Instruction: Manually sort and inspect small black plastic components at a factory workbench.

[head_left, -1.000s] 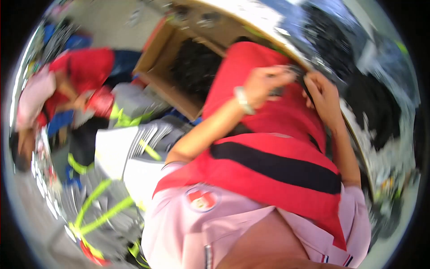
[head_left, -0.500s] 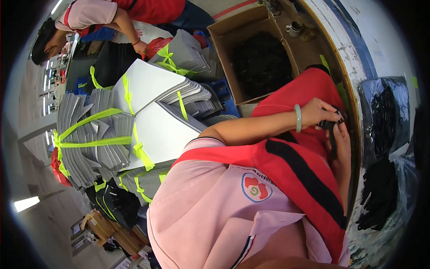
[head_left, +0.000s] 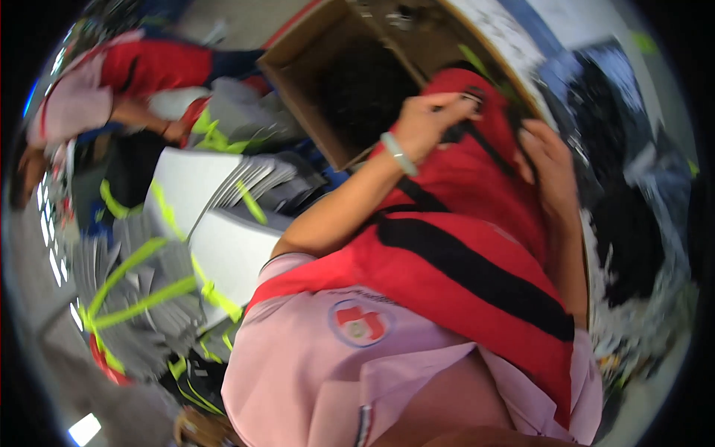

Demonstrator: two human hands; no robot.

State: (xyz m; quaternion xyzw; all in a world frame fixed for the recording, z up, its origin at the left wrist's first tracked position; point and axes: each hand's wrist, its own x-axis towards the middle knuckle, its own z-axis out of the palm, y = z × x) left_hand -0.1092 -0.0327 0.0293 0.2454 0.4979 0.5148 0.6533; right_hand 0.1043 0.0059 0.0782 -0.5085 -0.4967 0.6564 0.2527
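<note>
Left hand (head_left: 426,128) pinches black strap (head_left: 488,147) above red apron (head_left: 477,195); right hand (head_left: 550,160) curled to its right, grip too blurred to tell. Strap could slip if left pinch loosens.

Only blurred, unreadable lettering (head_left: 380,298) above a round badge (head_left: 361,323) on the pink shirt (head_left: 298,365)

The apron (head_left: 484,190) is red with a black band (head_left: 477,273) — the shirt (head_left: 290,357) pale pink. The strap (head_left: 488,149) is black, the bracelet (head_left: 398,154) pale green. Yellow-green ties (head_left: 145,304) stripe grey-and-white sheets (head_left: 234,257).
</note>
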